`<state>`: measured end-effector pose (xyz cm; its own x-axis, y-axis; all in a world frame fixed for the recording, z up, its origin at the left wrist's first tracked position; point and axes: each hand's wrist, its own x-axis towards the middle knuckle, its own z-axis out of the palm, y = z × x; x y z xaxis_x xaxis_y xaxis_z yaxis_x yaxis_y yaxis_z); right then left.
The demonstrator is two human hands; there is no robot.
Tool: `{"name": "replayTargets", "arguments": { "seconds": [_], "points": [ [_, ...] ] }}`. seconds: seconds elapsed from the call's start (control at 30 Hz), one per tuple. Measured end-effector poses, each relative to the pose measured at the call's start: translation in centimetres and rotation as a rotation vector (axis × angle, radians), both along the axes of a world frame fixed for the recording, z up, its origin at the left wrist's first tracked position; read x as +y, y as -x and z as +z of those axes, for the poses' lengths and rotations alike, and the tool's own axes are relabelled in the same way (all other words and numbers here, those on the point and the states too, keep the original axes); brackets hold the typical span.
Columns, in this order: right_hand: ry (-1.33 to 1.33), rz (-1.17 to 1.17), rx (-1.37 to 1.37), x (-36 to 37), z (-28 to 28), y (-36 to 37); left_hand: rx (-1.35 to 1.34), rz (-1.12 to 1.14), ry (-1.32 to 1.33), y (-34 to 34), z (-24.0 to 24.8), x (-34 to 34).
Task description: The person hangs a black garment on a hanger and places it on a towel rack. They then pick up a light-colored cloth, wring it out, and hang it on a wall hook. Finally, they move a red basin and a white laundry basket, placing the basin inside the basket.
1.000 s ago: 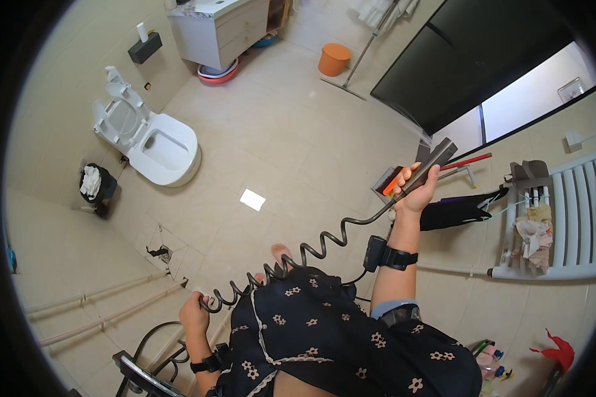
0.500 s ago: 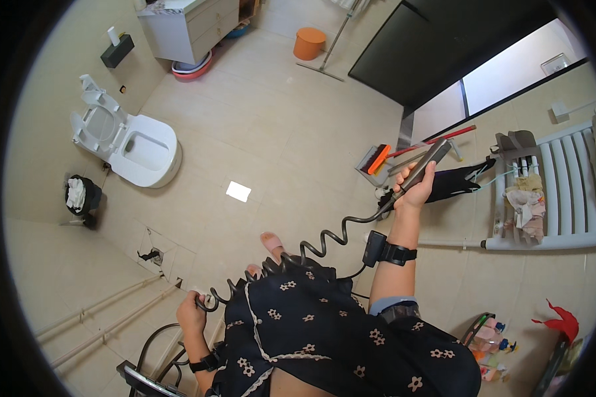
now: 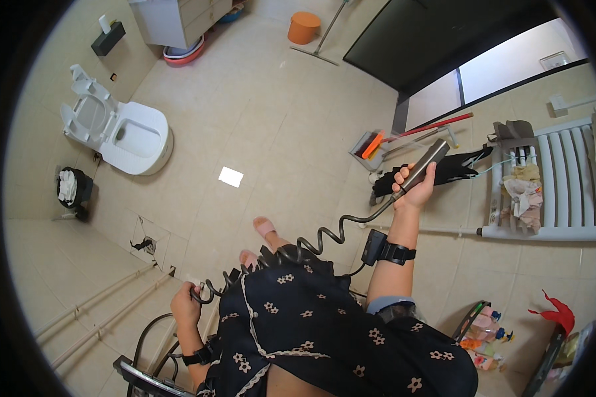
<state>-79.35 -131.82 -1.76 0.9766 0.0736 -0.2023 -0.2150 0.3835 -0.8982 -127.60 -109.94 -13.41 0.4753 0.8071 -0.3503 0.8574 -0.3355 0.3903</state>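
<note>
My right hand (image 3: pixel 414 188) is wrapped round the handle of a dark grey handheld sprayer (image 3: pixel 433 155), its blunt end pointing up and to the right. From its lower end a coiled dark hose (image 3: pixel 343 225) runs left in front of my floral dress. Near the other end of the coil, my left hand (image 3: pixel 187 303) has its fingers closed on the hose. Below my left hand, a black-and-silver fixture (image 3: pixel 142 376) with further dark tubing shows partly at the lower edge.
A white toilet (image 3: pixel 138 135) with raised lid stands left, beside a black bin (image 3: pixel 74 188). Pale pipes (image 3: pixel 93 311) run along the left wall. Right are a broom and dustpan (image 3: pixel 372 149), a white towel rack (image 3: pixel 576 192) and several bottles (image 3: pixel 487 331). An orange bucket (image 3: pixel 304 28) stands far off.
The view has shifted, so the toilet and floor things sit slightly further left and higher. Both hands keep their grip on the sprayer and hose; the sprayer has turned slightly.
</note>
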Motion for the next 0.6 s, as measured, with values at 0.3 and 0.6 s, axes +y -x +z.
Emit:
{"name": "replayTargets", "arguments": {
  "seconds": [0.3, 0.6],
  "points": [
    [-0.005, 0.073, 0.112, 0.5, -2.0, 1.0, 0.011, 0.038, 0.045, 0.3, 0.4, 0.3],
    [0.014, 0.068, 0.089, 0.8, -2.2, 1.6, 0.001, 0.022, 0.035, 0.7, 0.1, 0.6]
  ]
}}
